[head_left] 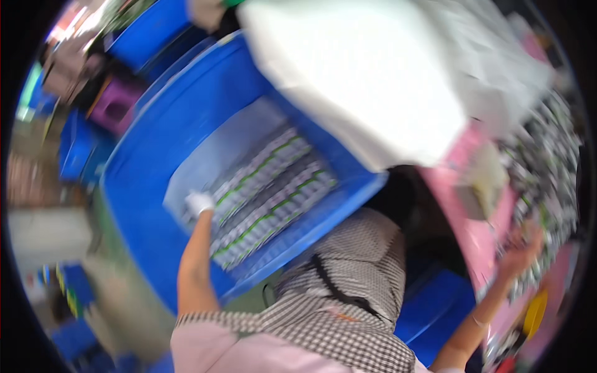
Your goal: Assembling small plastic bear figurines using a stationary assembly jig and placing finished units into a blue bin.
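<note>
Left hand [199,202], in a white glove and closed on something I cannot tell, rests on grey-green packets [267,193] stacked inside the blue crate [161,143]. Right hand [521,247] spreads open over small packets [550,168] on the pink desk [479,239]; a white sack [360,74] overhangs the crate's far corner.

Rows of packets [267,193] were stacked in a bin [155,161] at the left; a sheet [367,74] was draped behind it, a tray [479,230] at the right.

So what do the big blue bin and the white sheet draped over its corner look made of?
The big blue bin looks like moulded plastic: one even colour, smooth thick rim, a soft sheen. The white sheet seems thin cloth or a non-woven bag, matte and sagging in folds; motion blur leaves that open.
</note>
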### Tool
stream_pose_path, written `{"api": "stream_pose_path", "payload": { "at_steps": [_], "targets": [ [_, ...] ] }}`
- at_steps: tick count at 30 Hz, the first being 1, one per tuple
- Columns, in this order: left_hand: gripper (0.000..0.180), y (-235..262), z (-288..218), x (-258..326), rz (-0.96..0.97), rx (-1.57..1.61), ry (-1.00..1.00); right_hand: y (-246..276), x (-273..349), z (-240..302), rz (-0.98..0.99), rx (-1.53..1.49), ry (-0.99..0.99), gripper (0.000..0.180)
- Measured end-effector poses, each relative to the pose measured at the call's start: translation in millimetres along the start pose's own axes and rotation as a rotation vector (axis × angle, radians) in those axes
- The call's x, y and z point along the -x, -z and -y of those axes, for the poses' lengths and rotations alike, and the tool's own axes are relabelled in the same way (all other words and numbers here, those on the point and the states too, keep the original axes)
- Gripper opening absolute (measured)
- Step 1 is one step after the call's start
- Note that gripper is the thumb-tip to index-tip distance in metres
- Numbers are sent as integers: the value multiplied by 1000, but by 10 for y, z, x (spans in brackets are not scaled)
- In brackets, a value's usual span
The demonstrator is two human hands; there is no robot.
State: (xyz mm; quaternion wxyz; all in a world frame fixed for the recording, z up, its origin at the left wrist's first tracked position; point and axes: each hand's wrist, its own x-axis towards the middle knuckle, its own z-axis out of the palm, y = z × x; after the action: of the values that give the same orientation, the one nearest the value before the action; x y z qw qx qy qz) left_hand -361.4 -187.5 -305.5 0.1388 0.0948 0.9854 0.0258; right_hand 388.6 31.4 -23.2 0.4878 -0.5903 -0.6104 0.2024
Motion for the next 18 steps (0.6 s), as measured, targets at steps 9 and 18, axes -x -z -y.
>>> {"api": "stream_pose_path", "payload": {
  "at_steps": [9,18],
  "targets": [
    [48,2089,-2138,2839,976,1253,-1136,-2278,917,1786,458,-775,-174,40],
    [57,2053,-2689,3530,1684,1682,-761,-1948,1028,1477,729,-1663,-658,46]
  ]
}}
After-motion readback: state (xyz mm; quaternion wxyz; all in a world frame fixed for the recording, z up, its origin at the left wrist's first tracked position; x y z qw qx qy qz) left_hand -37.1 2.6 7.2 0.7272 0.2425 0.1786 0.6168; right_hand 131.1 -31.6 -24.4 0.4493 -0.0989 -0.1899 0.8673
